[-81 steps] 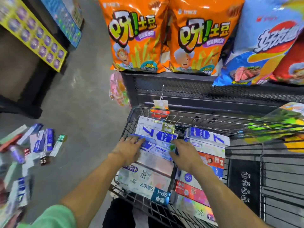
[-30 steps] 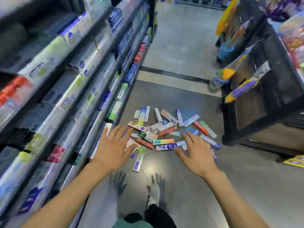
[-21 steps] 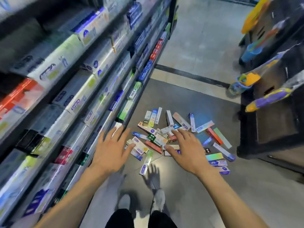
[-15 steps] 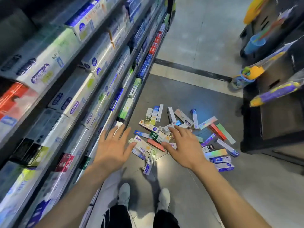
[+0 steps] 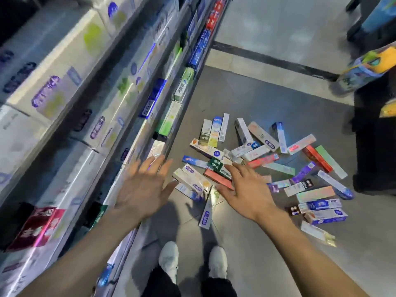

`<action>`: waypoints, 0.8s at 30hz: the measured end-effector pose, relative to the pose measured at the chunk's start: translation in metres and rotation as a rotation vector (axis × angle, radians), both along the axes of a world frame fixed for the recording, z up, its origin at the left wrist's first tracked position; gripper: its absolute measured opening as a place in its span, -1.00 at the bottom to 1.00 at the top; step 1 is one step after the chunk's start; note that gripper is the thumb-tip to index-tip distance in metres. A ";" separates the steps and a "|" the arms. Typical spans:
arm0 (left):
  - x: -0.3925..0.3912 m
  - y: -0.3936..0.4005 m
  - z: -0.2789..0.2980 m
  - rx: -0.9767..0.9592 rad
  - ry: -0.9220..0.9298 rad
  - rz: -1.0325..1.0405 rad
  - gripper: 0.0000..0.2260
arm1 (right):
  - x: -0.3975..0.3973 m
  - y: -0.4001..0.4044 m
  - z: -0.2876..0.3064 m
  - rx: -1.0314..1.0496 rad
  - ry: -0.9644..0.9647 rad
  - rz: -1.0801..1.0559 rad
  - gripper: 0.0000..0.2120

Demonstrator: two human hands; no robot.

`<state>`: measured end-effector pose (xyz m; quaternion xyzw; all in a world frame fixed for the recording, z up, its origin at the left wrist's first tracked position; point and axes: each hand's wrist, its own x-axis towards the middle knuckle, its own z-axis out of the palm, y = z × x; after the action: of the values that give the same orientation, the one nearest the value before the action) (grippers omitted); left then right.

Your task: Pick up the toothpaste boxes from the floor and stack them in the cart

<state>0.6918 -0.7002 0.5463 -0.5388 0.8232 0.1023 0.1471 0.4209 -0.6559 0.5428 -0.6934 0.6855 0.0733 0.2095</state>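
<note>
Head-camera view: both bare hands are seen stretched out above a scatter of toothpaste boxes (image 5: pixel 263 161) strewn across the grey floor (image 5: pixel 246 93) of a shop aisle. The left hand (image 5: pixel 143 190) is held with fingers (image 5: pixel 165 168) spread and straight, nothing gripped, just beside a white box with purple print (image 5: pixel 191 179) at the near edge of the pile. The right hand (image 5: pixel 246 194) is likewise held open, palm down, its fingertips over a red box (image 5: pixel 215 177) and a dark green box marked SP-2 (image 5: pixel 216 165); whether contact is made cannot be told. A single white and purple box (image 5: pixel 206 214) is seen lying apart, nearest the feet, between the two wrists. More boxes are fanned out to the right, among them a blue and white pair (image 5: pixel 323 211). Stocked shelving (image 5: pixel 90 103) is lined along the left, blurred. A dark display stand (image 5: pixel 375 136) is seen at right. White shoes (image 5: pixel 169 260) are visible at the bottom edge. No cart is shown in the frame.
</note>
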 end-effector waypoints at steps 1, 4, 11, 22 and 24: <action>0.000 -0.003 -0.026 -0.013 -0.001 0.002 -0.39 | 0.002 -0.006 -0.027 -0.004 -0.001 0.011 -0.32; 0.000 -0.008 -0.110 -0.083 0.019 0.012 -0.38 | 0.011 -0.017 -0.116 -0.049 -0.004 0.060 -0.32; 0.010 -0.017 -0.328 -0.127 0.081 0.041 -0.39 | 0.019 -0.031 -0.316 -0.111 0.052 0.131 -0.29; 0.053 -0.016 -0.488 -0.162 0.112 0.037 -0.36 | 0.044 -0.051 -0.478 -0.112 0.034 0.148 -0.34; 0.056 -0.011 -0.491 -0.157 0.108 0.040 -0.37 | 0.049 -0.053 -0.484 -0.094 0.031 0.149 -0.34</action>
<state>0.7478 -0.7114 0.0552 -0.5588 0.8244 0.0691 0.0578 0.4703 -0.7087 0.0583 -0.7505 0.6378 0.0673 0.1598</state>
